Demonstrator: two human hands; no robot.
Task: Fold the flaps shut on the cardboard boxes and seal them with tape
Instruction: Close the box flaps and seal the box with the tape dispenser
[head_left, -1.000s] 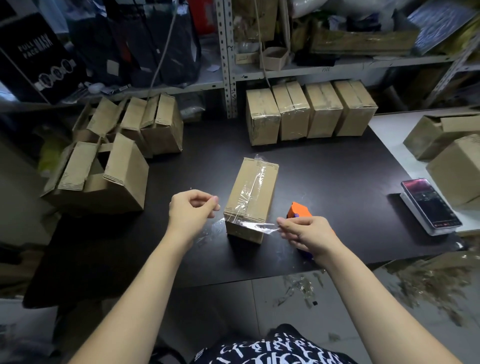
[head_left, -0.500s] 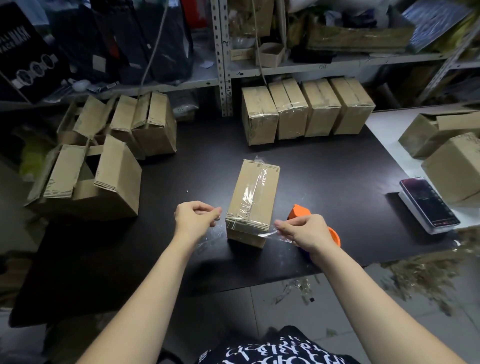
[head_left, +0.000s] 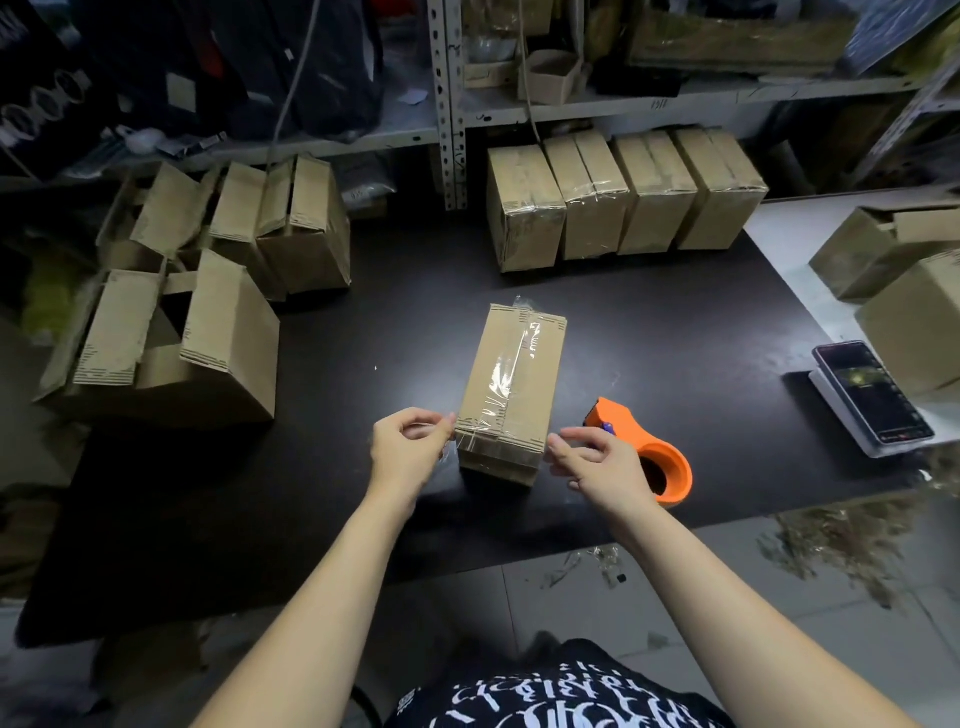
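The box (head_left: 511, 387) lies in the middle of the dark table (head_left: 675, 322), near its front edge, flaps shut, long side running away from the person. A strip of clear tape (head_left: 511, 364) runs lengthwise down its top seam, and a second strip crosses the near end from side to side.

The left hand (head_left: 410, 452) is at the box's near left corner, thumb and forefinger pinching the end of the cross strip, the other fingers curled in. The right hand (head_left: 597, 462) is at the near right corner with its fingertips (head_left: 555, 442) against the box edge; whether they grip the tape or just press there, I cannot tell.

Just right of that hand an orange dispenser (head_left: 647, 449) sits on the table. Four sealed boxes (head_left: 623, 197) stand in a row at the back under the shelf (head_left: 571, 106). Open boxes (head_left: 182, 332) with raised flaps crowd the left side. A phone (head_left: 872, 397) lies at the table's right edge.
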